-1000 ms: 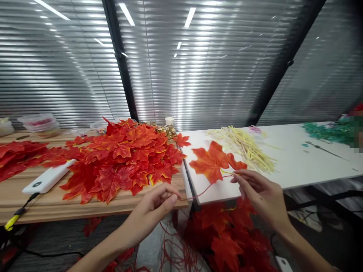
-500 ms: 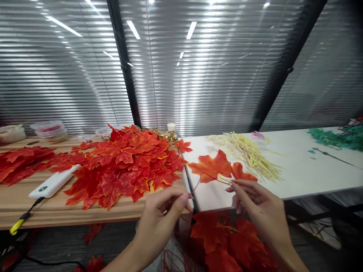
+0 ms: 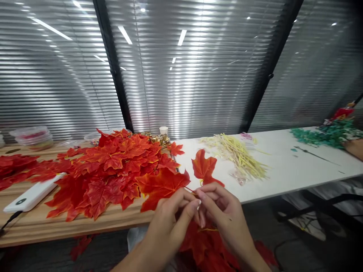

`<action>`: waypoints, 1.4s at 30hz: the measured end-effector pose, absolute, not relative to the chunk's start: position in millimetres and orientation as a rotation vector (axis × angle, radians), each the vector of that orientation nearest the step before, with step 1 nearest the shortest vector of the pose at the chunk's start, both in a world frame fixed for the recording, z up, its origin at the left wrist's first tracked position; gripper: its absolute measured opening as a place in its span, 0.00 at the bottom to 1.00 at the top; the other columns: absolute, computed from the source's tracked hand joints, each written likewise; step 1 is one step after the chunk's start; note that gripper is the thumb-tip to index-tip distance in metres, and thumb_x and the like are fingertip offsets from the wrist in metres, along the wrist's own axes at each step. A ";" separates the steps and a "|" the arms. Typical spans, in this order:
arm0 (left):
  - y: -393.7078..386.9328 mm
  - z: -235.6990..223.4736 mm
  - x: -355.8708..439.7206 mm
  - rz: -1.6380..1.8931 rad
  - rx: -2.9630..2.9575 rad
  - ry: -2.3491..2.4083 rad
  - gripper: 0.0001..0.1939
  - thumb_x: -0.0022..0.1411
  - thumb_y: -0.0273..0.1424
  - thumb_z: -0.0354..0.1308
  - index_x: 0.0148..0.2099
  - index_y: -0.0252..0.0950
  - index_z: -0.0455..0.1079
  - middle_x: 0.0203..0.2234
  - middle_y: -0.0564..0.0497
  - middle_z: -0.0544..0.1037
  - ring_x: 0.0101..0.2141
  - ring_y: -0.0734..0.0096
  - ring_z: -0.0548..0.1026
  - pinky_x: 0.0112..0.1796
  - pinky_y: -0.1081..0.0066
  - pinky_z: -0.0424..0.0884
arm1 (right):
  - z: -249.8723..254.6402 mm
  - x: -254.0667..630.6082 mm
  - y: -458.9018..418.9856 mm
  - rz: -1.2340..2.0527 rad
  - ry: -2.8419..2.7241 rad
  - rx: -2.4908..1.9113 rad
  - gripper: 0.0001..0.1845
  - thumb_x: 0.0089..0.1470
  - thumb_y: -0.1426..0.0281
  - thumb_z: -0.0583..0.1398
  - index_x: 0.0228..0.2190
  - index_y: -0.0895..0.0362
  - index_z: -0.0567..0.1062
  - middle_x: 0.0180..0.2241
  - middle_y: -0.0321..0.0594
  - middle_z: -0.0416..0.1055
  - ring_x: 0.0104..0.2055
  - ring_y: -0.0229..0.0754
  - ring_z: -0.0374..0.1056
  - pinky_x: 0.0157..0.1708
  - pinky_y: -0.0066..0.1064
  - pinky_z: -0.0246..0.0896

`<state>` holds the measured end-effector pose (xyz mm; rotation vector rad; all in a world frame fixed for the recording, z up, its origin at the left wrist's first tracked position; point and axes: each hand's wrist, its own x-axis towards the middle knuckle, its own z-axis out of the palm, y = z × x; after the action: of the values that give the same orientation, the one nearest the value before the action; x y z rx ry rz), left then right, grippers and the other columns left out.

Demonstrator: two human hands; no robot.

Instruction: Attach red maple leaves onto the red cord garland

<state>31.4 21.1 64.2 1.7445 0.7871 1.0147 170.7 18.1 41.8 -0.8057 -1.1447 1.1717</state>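
Two artificial maple leaves show just beyond my hands, both orange-red. The left leaf [image 3: 161, 186] spreads out over the wooden table's edge, and its thin stem runs to my fingertips. Behind my right fingers stands the right leaf [image 3: 203, 166]. My left hand [image 3: 176, 223] pinches a stem between thumb and index finger. Close against it, my right hand [image 3: 222, 211] is also closed in a pinch at the stems. How the stems cross between the fingertips is hidden. More red leaves [image 3: 198, 245] hang or lie below my hands.
A heap of red leaves [image 3: 113, 162] and a white power bank [image 3: 31, 194] lie on the wooden table [image 3: 93, 226]. Yellow strips [image 3: 241, 155] and green tinsel [image 3: 317, 136] are on the white table [image 3: 283, 166]. Another person's arm [image 3: 354, 148] reaches in at right.
My hands have come together from apart. One leaf now extends to the left over the wooden table, while the other stands upright behind my right hand. The view has shifted right.
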 end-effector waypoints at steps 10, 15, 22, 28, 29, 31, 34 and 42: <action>7.9 56.9 36.7 1.184 1.712 0.883 0.13 0.69 0.36 0.46 0.33 0.39 0.65 0.19 0.56 0.70 0.20 0.76 0.67 0.28 0.74 0.64 | 38.2 156.3 2.3 1.211 -0.872 -0.670 0.07 0.51 0.67 0.66 0.29 0.56 0.74 0.15 0.29 0.67 0.11 0.26 0.58 0.14 0.16 0.52; 0.8 51.6 33.3 1.052 1.698 0.878 0.12 0.70 0.38 0.43 0.35 0.39 0.59 0.19 0.57 0.69 0.15 0.78 0.63 0.22 0.74 0.60 | 29.5 153.0 -7.9 0.886 -1.005 -0.892 0.04 0.51 0.69 0.65 0.29 0.55 0.75 0.17 0.32 0.70 0.15 0.31 0.63 0.14 0.18 0.57; 6.6 52.7 30.8 1.061 1.750 1.019 0.11 0.69 0.34 0.43 0.34 0.38 0.60 0.20 0.58 0.67 0.16 0.79 0.62 0.21 0.76 0.58 | 28.8 158.5 -5.1 0.770 -1.246 -0.946 0.03 0.57 0.71 0.60 0.31 0.53 0.74 0.23 0.32 0.72 0.23 0.32 0.68 0.23 0.17 0.65; 8.8 44.2 31.7 1.196 1.557 1.001 0.10 0.68 0.34 0.47 0.34 0.37 0.61 0.21 0.58 0.69 0.14 0.84 0.60 0.17 0.79 0.55 | 23.6 157.5 -4.0 0.790 -1.359 -0.925 0.03 0.56 0.72 0.60 0.32 0.54 0.75 0.24 0.33 0.73 0.24 0.34 0.69 0.23 0.20 0.65; 8.8 42.4 31.4 1.217 1.511 0.984 0.10 0.69 0.34 0.47 0.34 0.38 0.60 0.20 0.59 0.68 0.13 0.83 0.60 0.17 0.79 0.56 | 23.1 157.5 -3.7 0.751 -1.368 -0.929 0.03 0.56 0.73 0.61 0.31 0.54 0.75 0.24 0.34 0.73 0.25 0.35 0.70 0.23 0.21 0.65; 9.5 39.4 31.3 1.267 1.412 0.964 0.10 0.69 0.36 0.46 0.35 0.38 0.59 0.19 0.60 0.67 0.14 0.83 0.61 0.17 0.80 0.57 | 22.2 158.1 -3.2 0.653 -1.390 -0.948 0.05 0.55 0.75 0.61 0.29 0.55 0.76 0.25 0.35 0.73 0.26 0.36 0.71 0.23 0.21 0.65; 11.0 38.0 32.6 1.278 1.354 0.943 0.10 0.69 0.36 0.47 0.34 0.37 0.60 0.22 0.59 0.69 0.15 0.84 0.63 0.17 0.82 0.58 | 21.4 160.0 -3.5 0.566 -1.429 -0.965 0.05 0.55 0.76 0.60 0.29 0.55 0.76 0.25 0.35 0.73 0.27 0.36 0.71 0.24 0.21 0.65; 3.8 46.4 25.0 1.254 1.374 0.925 0.07 0.56 0.29 0.63 0.39 0.39 0.73 0.23 0.55 0.76 0.20 0.78 0.72 0.22 0.81 0.68 | 24.8 163.5 -5.7 0.492 -1.421 -1.016 0.06 0.55 0.75 0.60 0.28 0.55 0.75 0.23 0.33 0.71 0.26 0.35 0.70 0.22 0.20 0.64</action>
<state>25.0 3.8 46.4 1.3741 0.9252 1.2537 163.5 -5.7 24.8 -1.0165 -1.4210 0.4921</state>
